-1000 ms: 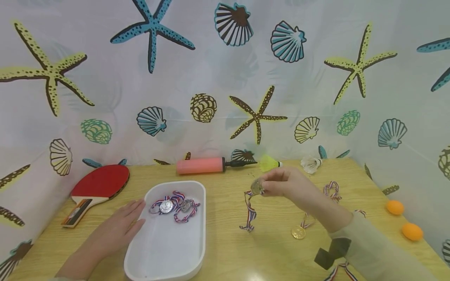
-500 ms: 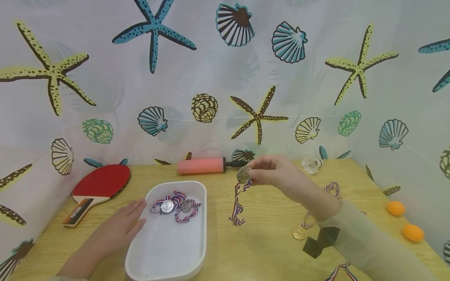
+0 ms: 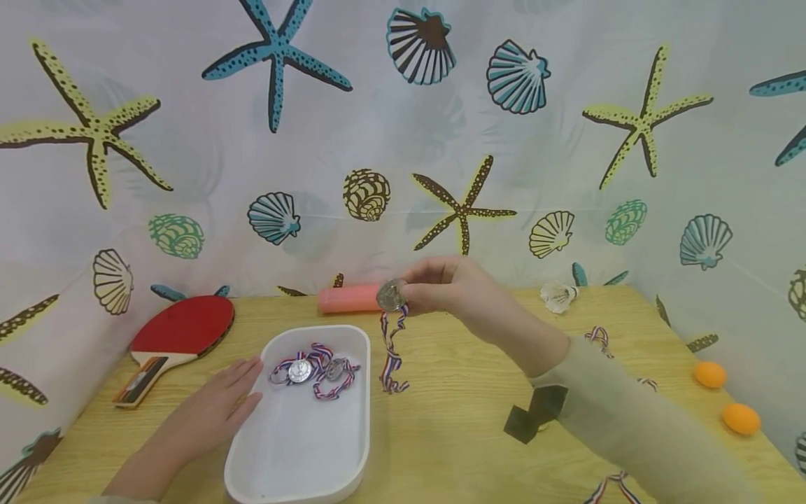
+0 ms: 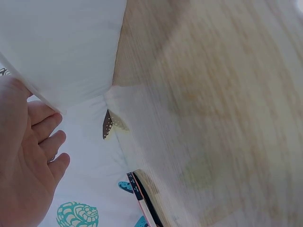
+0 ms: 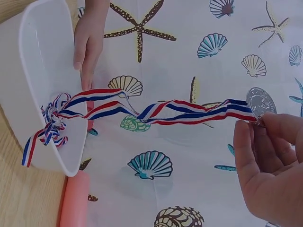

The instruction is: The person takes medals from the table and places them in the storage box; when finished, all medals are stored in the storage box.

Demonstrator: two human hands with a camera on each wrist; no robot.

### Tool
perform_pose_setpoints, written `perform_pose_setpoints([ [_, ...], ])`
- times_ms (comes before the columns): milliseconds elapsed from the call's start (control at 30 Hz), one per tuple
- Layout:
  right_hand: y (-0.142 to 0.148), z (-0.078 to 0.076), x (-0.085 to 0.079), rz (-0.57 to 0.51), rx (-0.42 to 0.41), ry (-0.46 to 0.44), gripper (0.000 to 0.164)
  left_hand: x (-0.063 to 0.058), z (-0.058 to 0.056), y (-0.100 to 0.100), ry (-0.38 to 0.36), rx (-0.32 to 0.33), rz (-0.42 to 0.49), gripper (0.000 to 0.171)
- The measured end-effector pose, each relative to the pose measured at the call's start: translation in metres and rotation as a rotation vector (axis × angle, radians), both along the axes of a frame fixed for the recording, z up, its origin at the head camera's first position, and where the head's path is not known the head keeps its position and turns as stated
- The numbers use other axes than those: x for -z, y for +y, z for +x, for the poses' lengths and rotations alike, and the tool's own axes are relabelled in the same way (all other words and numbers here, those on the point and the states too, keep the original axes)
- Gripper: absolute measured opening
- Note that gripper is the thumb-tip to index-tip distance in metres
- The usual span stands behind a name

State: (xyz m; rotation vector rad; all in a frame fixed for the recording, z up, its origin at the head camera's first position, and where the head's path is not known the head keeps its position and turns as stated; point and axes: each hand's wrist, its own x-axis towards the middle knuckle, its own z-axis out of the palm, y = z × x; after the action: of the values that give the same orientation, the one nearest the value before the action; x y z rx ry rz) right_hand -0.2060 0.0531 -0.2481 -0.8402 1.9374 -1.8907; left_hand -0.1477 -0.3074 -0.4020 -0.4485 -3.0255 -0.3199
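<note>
Between the thumb and fingers of my right hand (image 3: 447, 287) I pinch a silver medal (image 3: 392, 295), held up above the table just right of the white tray (image 3: 363, 420). Its red, white and blue ribbon (image 5: 189, 112) hangs down, knotted near the lower end. My left hand (image 3: 217, 399) rests with straight fingers against the tray's left rim; the left wrist view has those fingers (image 4: 57, 168) at the rim too. Inside the tray, towards its far end, lie two silver medals, one bright (image 3: 299, 370) and one darker (image 3: 335, 368), with their ribbons bunched around them.
A red table tennis paddle (image 3: 182, 325) lies left of the tray. Behind stand a pink pump (image 3: 346, 299), partly hidden, and a white shuttlecock (image 3: 557, 297). Two orange balls (image 3: 740, 418) sit at the right edge. More medal ribbons (image 3: 613, 484) lie on the right, partly behind my arm.
My right hand has carried the silver medal leftwards and a little up, from over the middle of the table to near the tray's right rim. The left hand has stayed put.
</note>
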Motion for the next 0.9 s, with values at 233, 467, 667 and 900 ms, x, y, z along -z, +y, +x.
perform_pose_setpoints([
  [233,-0.026,-0.003,-0.006,0.01,0.014,0.024,0.017,-0.001,0.001,0.001,-0.007,-0.003,0.002,0.057],
  [467,-0.05,-0.007,-0.005,-0.045,-0.054,-0.056,0.019,-0.001,0.001,0.0,-0.001,-0.003,0.005,0.057],
  [667,-0.069,-0.007,-0.005,-0.066,-0.109,-0.122,0.021,-0.002,0.001,0.0,0.004,0.001,0.005,0.056],
  [900,-0.095,-0.008,0.003,-0.059,-0.151,-0.135,0.023,-0.002,0.0,0.0,0.004,-0.007,-0.01,0.056],
])
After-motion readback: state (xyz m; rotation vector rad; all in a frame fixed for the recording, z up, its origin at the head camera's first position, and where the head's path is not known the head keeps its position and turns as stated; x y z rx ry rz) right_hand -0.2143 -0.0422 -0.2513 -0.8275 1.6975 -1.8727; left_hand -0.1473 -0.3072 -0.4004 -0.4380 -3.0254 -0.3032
